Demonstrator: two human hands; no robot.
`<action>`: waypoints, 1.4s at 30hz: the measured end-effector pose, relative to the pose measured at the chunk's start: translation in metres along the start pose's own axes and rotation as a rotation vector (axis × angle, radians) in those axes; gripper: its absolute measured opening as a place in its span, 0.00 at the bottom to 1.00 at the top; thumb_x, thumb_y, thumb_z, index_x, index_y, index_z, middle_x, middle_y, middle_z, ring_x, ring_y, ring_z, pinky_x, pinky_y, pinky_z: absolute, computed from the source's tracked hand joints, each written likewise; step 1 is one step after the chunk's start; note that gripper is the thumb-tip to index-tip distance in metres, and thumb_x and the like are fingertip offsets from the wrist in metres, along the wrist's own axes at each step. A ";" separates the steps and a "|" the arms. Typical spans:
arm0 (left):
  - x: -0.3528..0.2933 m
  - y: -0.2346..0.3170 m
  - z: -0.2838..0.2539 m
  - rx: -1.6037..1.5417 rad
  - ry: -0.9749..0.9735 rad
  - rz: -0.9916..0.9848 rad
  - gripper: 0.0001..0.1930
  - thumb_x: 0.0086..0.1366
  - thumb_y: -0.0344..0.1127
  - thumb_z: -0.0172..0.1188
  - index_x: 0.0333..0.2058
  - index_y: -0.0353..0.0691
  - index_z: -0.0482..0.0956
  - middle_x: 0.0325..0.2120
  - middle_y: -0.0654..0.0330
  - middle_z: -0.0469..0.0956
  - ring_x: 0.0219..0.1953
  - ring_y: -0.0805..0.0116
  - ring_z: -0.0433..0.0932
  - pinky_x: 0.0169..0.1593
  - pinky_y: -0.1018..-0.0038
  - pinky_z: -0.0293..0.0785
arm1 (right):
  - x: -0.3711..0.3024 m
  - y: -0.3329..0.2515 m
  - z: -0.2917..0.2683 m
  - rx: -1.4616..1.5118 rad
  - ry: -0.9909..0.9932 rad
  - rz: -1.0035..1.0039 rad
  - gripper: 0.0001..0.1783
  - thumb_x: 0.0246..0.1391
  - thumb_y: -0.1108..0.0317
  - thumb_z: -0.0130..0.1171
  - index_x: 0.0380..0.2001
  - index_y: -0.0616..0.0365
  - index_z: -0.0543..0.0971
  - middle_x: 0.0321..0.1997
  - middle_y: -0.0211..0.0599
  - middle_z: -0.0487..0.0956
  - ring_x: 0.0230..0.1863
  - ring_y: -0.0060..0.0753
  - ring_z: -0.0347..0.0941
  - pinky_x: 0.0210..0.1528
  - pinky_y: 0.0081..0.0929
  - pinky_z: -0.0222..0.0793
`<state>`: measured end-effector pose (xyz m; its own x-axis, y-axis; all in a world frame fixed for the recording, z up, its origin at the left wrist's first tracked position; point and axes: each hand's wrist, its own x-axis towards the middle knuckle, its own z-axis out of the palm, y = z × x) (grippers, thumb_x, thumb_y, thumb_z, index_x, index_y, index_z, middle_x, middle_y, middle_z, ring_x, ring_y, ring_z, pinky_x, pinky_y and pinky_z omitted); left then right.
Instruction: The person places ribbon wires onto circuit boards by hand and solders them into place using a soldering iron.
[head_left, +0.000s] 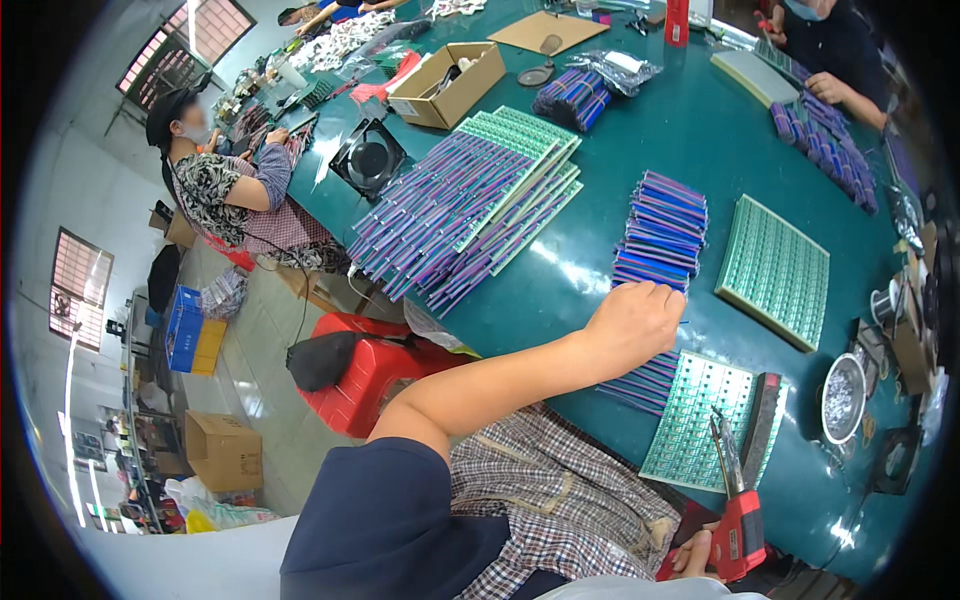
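My left hand (640,325) is closed, its fingertips bent down over a long pile of blue and purple wires (660,230); what they pinch is hidden. At the lower edge my right hand (695,556) is wrapped round a red soldering gun (740,535). The gun's metal tip points up over a pale green circuit board panel (690,420). Some purple wires (645,385) lie at that panel's left edge, below my left hand. A dark grey bar (763,425) rests across the panel's right side.
Stacked green panels (775,270) lie to the right, near a metal bowl (844,398). Wired panels (450,200) are heaped at left, by a black fan (368,158) and a cardboard box (448,85). Co-workers sit at left (225,180) and far right (835,60). A red stool (370,375) stands below.
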<state>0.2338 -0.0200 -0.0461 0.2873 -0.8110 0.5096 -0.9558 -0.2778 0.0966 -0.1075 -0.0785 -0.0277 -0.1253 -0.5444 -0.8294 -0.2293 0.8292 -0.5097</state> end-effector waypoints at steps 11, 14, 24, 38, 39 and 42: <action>-0.012 0.020 -0.041 -0.541 -0.129 -0.178 0.06 0.60 0.33 0.58 0.34 0.40 0.72 0.30 0.55 0.74 0.32 0.52 0.77 0.35 0.59 0.74 | -0.055 -0.010 0.025 0.048 -0.470 -0.874 0.10 0.57 0.82 0.52 0.43 0.68 0.68 0.17 0.29 0.68 0.15 0.19 0.61 0.18 0.19 0.60; -0.023 0.031 -0.046 -0.586 -0.162 -0.263 0.05 0.61 0.32 0.56 0.34 0.40 0.72 0.30 0.54 0.74 0.32 0.50 0.77 0.34 0.57 0.73 | -0.062 -0.016 0.032 -0.032 -0.437 -0.939 0.08 0.58 0.80 0.51 0.41 0.64 0.69 0.16 0.29 0.67 0.15 0.20 0.61 0.18 0.21 0.60; -0.052 0.049 -0.050 -0.651 -0.312 -0.298 0.07 0.57 0.36 0.60 0.27 0.41 0.74 0.26 0.58 0.77 0.30 0.54 0.78 0.33 0.59 0.73 | 0.011 -0.005 0.037 0.237 -0.334 -0.859 0.13 0.58 0.65 0.57 0.40 0.63 0.71 0.17 0.30 0.68 0.09 0.16 0.54 0.11 0.17 0.54; -0.070 0.046 -0.029 -0.738 -0.234 -0.300 0.07 0.54 0.35 0.62 0.25 0.41 0.74 0.25 0.59 0.76 0.28 0.56 0.78 0.30 0.61 0.73 | -0.026 -0.021 0.054 0.290 -0.490 -0.448 0.04 0.60 0.61 0.53 0.35 0.45 0.72 0.24 0.21 0.69 0.20 0.20 0.60 0.25 0.28 0.60; -0.071 0.046 -0.029 -0.741 -0.234 -0.303 0.07 0.54 0.35 0.62 0.25 0.41 0.74 0.25 0.59 0.76 0.28 0.56 0.78 0.30 0.61 0.73 | -0.016 -0.017 0.052 0.307 -0.521 -0.459 0.05 0.61 0.59 0.52 0.35 0.45 0.72 0.24 0.21 0.69 0.20 0.20 0.59 0.25 0.28 0.60; -0.073 0.046 -0.028 -0.763 -0.187 -0.313 0.07 0.54 0.34 0.62 0.25 0.41 0.73 0.24 0.59 0.75 0.27 0.56 0.78 0.30 0.62 0.73 | -0.001 -0.011 0.048 0.330 -0.550 -0.439 0.05 0.61 0.59 0.52 0.36 0.44 0.71 0.24 0.21 0.68 0.20 0.21 0.59 0.26 0.30 0.60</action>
<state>0.1667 0.0407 -0.0550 0.4875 -0.8450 0.2200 -0.5917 -0.1344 0.7949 -0.0589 -0.0810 -0.0317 0.4277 -0.7624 -0.4856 0.1633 0.5935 -0.7881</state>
